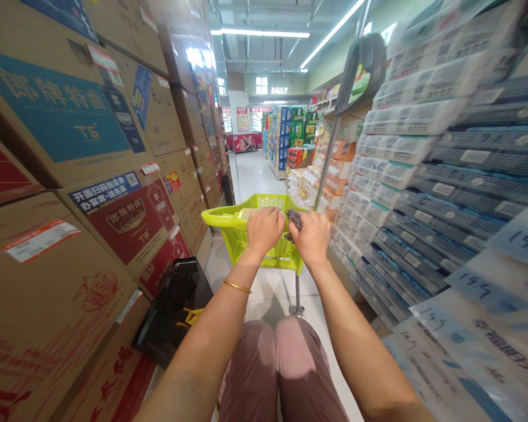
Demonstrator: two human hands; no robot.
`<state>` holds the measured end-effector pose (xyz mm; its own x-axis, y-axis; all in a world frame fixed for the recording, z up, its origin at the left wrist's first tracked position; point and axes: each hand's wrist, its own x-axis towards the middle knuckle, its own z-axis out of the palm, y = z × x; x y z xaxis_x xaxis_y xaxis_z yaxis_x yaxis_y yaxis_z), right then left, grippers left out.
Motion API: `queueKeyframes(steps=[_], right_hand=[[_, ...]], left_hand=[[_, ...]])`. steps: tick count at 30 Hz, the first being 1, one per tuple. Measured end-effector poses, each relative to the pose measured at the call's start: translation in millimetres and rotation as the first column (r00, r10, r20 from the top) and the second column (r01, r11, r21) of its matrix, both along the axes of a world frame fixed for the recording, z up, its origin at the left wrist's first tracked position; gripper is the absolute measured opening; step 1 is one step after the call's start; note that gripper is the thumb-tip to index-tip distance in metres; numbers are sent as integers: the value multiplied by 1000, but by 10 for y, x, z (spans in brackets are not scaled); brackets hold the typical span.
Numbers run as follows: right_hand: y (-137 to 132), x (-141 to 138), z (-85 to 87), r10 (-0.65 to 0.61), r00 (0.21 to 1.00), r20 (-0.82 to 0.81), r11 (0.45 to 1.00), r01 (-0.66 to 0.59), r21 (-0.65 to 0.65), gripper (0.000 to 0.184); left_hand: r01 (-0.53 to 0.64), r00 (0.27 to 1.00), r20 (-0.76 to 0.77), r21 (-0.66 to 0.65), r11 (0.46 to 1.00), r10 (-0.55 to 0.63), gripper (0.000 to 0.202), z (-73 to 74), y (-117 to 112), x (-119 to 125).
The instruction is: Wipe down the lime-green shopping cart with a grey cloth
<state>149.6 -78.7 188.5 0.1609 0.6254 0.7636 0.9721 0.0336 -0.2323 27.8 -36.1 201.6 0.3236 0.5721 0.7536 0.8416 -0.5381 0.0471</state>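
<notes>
A yellow-green plastic shopping cart basket (231, 219) with perforated walls stands in front of my knees. My left hand (265, 230) is closed over its near edge, knuckles up, with a gold bangle (236, 287) on the wrist. Beside it, my right hand (313, 234) is closed at the same edge. A dark grey fuzzy bunched thing, like a scrunchie (294, 218), sits at the right thumb, between the two hands; whether the fingers hold it I cannot tell. Something pale (245, 213) shows inside the basket behind my left hand. My fingers hide the bar itself.
Stacked cardboard cartons (158, 135) wall the left side, with a black bag (180, 305) at their foot. White and blue packs (405, 217) pile up on the right. A metal pole (328, 158) rises close by the basket. The tiled aisle (250, 173) runs ahead to shelves (286, 138).
</notes>
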Motion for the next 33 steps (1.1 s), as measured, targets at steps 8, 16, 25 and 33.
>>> queueKeyframes(steps=[8,16,25,33], right_hand=[[3,408,-11,-147,985,-85,989,149,8,25],[10,22,29,-39,994,-100,999,39,7,22],[-3,-45,-1,18,1000,-22,1000,-19,-15,22],[45,355,-30,-155,976,-154,988,156,-7,26]], left_hand=[[-61,993,-108,-93,994,51,20,143,66,43],[-66,997,-52,-36,997,65,22,50,11,87],[-29,996,-79,3,1000,29,24,25,58,-90],[-37,999,-38,9,999,37,24,5,49,-53]])
